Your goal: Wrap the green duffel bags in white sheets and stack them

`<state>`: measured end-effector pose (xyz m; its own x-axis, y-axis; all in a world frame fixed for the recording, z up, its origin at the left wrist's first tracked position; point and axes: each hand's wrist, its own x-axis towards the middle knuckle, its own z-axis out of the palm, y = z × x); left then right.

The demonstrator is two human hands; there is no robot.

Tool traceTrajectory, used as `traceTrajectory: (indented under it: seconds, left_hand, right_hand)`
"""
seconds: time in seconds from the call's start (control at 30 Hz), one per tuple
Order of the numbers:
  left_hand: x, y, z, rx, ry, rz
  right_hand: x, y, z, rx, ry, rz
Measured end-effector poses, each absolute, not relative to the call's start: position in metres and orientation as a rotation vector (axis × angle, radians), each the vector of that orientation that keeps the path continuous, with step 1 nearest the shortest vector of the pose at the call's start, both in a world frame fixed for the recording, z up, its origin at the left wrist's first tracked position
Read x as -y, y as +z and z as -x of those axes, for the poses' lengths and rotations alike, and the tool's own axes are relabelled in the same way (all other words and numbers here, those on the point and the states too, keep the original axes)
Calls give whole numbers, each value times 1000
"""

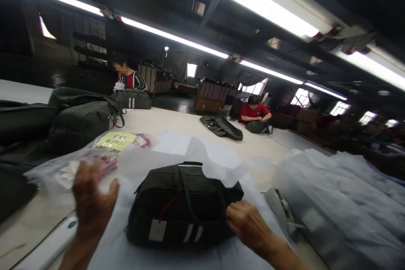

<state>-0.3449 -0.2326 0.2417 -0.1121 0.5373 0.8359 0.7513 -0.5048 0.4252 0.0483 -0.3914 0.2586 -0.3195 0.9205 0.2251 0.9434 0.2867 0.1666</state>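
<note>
A dark green duffel bag point(147, 196) sits upright in front of me on a thin white sheet point(109, 244). On its front hang a red cord and a white tag point(157, 230), beside two short white stripes. Curled fingers of my right hand point(249, 224) grip the bag's right end; the fingertips are partly hidden. My left hand point(93, 196) is raised to the left of the bag, apart from it, with fingers spread and nothing in them. Translucent wrapping rises behind the bag and covers part of its top right.
More dark green bags point(79, 124) are piled at left, near a clear plastic bag with a yellow label point(117, 140). White plastic sheeting point(335, 194) heaps at right beside a grey device point(280, 206). Another bag point(221, 127) lies farther back. Two people work across the table.
</note>
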Motion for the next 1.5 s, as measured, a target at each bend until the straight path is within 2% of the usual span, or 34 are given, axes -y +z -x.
traceTrajectory:
  seconds: [0.1,0.23,0.3,0.37,0.57,0.67,0.87,1.0,1.17,1.27,1.4,1.5]
  left_hand:
    - [215,308,289,1242,-1343,2204]
    - [196,354,238,1253,-565,2979]
    - [197,354,235,1221,-278,3213]
    - [205,344,239,1192,-193,3304]
    - [236,296,259,1187,-78,3254]
    - [241,268,266,1225,-166,3152]
    - [231,224,285,1056,-869,2913]
    - [222,233,311,958,-1176,2642]
    - [223,263,354,972,-1227,2345]
    - [229,251,378,924,-1094,2390]
    - [239,207,395,805,-910,2508]
    - [258,184,383,785,-1011,2399]
  right_hand:
    - [404,247,-40,2327,-346,1803]
    - [406,286,-45,2036,-587,1680]
    - [389,315,-54,1949,-730,1651]
    - [360,341,-65,1940,-776,1714]
    - [278,361,-93,2167,-443,2177]
    - [269,356,-109,2174,-465,2217]
    - [272,355,-138,2207,-600,2083]
    - [279,365,-147,2283,-569,1882]
    - [323,374,-138,2422,-463,1726]
    - [357,344,-125,2512,-403,1708]
    - [381,266,-115,2478,-373,1680]
    - [380,219,-113,2312,-322,1645]
